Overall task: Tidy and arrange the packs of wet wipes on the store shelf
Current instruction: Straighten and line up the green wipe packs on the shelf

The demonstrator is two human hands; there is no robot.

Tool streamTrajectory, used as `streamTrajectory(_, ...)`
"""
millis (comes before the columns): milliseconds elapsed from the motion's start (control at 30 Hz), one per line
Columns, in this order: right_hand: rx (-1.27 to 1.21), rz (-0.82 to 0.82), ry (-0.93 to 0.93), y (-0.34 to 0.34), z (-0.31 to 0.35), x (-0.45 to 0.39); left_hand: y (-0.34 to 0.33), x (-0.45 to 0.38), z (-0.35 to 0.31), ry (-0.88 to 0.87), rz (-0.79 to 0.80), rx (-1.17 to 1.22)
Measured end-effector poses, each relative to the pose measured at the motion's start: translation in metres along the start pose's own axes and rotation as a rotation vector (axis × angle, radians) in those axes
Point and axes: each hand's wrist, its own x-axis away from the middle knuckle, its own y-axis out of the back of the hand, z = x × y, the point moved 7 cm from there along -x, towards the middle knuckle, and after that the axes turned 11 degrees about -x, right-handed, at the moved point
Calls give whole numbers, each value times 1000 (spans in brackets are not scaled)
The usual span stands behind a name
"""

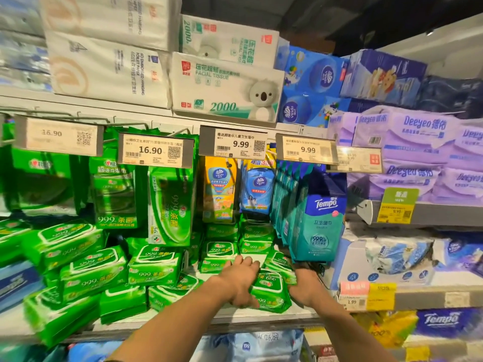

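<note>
Many green wet wipes packs lie on the shelf [261,316]. Some are stacked at the back [222,253], and others are tumbled in a loose heap on the left [94,273]. Both my hands hold a small stack of green packs [270,292] near the shelf's front, right of centre. My left hand [241,282] grips its left side, fingers reaching over the top and thumb against the front. My right hand [304,288] clasps the right side, and its fingertips are hidden behind the packs.
Green wipes bags [170,205], Vinda packs [257,190] and teal Tempo packs [317,226] hang from hooks just above my hands, behind price tags [234,145]. Tissue boxes [224,87] fill the top shelf. Purple Deeyeo packs [418,152] sit at the right.
</note>
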Motion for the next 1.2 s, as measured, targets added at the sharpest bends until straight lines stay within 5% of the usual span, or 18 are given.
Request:
streamTrajectory(233, -56, -83, 7, -9, -7, -22, 5, 9, 30, 42, 105, -86)
streamTrajectory(467, -126, -154, 254, -31, 12, -52, -6, 24, 56, 99, 79, -32)
streamTrajectory(1200, 145, -58, 246, -50, 64, -59, -9, 25, 55, 148, 60, 20)
